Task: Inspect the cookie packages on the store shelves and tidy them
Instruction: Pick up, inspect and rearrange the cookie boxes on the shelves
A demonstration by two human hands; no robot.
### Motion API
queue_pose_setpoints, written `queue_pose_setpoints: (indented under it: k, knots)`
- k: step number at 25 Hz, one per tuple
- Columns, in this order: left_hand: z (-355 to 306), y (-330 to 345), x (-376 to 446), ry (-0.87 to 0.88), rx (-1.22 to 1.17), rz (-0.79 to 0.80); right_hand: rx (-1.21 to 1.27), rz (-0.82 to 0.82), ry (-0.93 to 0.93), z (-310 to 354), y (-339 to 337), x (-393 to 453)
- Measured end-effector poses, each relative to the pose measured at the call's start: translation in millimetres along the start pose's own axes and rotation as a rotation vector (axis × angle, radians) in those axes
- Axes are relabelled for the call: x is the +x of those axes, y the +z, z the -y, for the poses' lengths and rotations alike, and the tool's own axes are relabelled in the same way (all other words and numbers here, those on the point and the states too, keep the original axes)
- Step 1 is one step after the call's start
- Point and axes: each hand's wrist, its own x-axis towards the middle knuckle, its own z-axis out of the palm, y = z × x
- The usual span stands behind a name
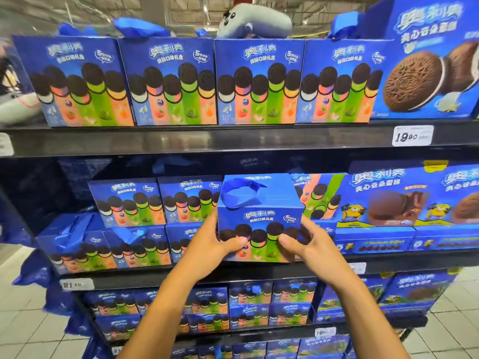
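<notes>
Head view, centre of frame: a blue cookie gift box (259,218) was held upright in front of the middle shelf (233,274), printed face toward the camera, its ribbon handle (239,194) lying flat across the top.

Left hand (220,240) grasped the box's left side, thumb across the lower front. Right hand (308,242) grasped the right side, thumb likewise on the front. Both clenched on the box; whether its base rested on the shelf or hung just clear could not be told.

Just behind it, right of centre, one box of the same kind (320,195) lay tipped over, its colour stripes slanting. Left of centre, two rows of matching boxes (129,203) stood stacked, the lower row set forward of the upper. To the right sat wider cake boxes (375,200). Across the upper part of the frame, four gift boxes (215,81) stood square and flush on the top shelf (207,139).

Judgement: step in hand looked like placing or squaring this box in the stack. To do it well:
- keep the face forward and level
- set the base down flat, edge parallel to the shelf lip
- line it up with the neighbours at left
- right the tipped box behind first, or it stays buried
- tuck the handle flat so nothing snags.
</notes>
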Motion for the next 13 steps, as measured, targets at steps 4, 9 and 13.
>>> queue_pose_setpoints:
  k: [4, 9, 13]
  knots:
    - [-5.5, 4.3, -0.1, -0.016, 0.001, -0.053, 0.055, 0.031, -0.022, -3.2, -4.0, 11.2]
    - [-11.1, 10.0, 14.2, -0.004, 0.079, -0.138, 0.055, -0.020, -0.058, -2.0, -1.8, 29.5]
    - [-9.5, 19.3, 26.8, 0.011, 0.088, -0.242, -0.080, -0.126, -0.125, -1.7, 6.0, 41.4]
